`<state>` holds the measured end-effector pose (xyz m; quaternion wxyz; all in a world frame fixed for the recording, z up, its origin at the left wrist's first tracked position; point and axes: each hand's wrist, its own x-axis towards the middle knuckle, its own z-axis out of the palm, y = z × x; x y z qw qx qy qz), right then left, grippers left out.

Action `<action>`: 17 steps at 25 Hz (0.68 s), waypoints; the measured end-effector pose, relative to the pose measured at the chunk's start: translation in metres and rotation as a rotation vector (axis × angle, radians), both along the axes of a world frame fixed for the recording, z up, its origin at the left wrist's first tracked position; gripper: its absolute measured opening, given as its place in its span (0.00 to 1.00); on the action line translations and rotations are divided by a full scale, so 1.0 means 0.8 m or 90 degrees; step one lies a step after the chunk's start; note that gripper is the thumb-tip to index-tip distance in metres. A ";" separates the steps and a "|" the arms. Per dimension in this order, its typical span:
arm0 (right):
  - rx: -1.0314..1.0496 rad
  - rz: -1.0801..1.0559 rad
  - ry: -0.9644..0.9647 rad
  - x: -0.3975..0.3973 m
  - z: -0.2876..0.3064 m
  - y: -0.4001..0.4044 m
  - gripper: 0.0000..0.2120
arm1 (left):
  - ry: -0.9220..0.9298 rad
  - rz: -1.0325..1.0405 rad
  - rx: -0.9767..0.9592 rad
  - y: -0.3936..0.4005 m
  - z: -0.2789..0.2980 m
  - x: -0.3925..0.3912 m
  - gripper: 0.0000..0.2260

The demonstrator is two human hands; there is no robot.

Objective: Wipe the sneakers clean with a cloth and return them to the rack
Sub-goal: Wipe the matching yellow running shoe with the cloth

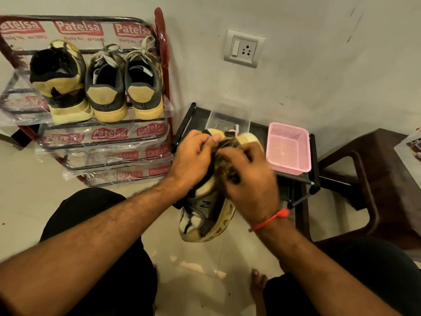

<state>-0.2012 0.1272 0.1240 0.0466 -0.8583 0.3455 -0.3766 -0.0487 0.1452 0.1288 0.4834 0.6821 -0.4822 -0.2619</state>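
Reading "Patelsa", rack (pixel 95 133) wrapping

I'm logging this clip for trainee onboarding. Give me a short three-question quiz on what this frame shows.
1. True or false: three sneakers stand on the top shelf of the shoe rack.
2. Which hand presses the cloth on the held sneaker? A) left hand B) right hand
3. Fill in: the pink basket lies to the ____ of the held sneaker.

Key
1. True: one sneaker at the left, then a matching pair.
2. B; the left hand grips the sneaker's collar.
3. Right.
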 end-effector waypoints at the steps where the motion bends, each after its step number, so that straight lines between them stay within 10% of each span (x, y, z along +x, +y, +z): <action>1: -0.014 0.042 0.031 0.007 -0.013 0.017 0.17 | 0.062 0.046 0.023 -0.003 0.002 0.007 0.15; 4: -0.040 0.171 0.113 0.013 -0.031 0.035 0.18 | 0.160 0.111 0.066 -0.003 0.007 0.029 0.19; 12: 0.042 0.000 -0.075 -0.018 0.020 -0.046 0.16 | -0.087 -0.043 0.035 0.003 0.006 -0.001 0.20; 17: 0.032 0.222 0.104 0.011 -0.049 0.051 0.15 | 0.273 0.189 0.100 -0.006 0.028 0.042 0.16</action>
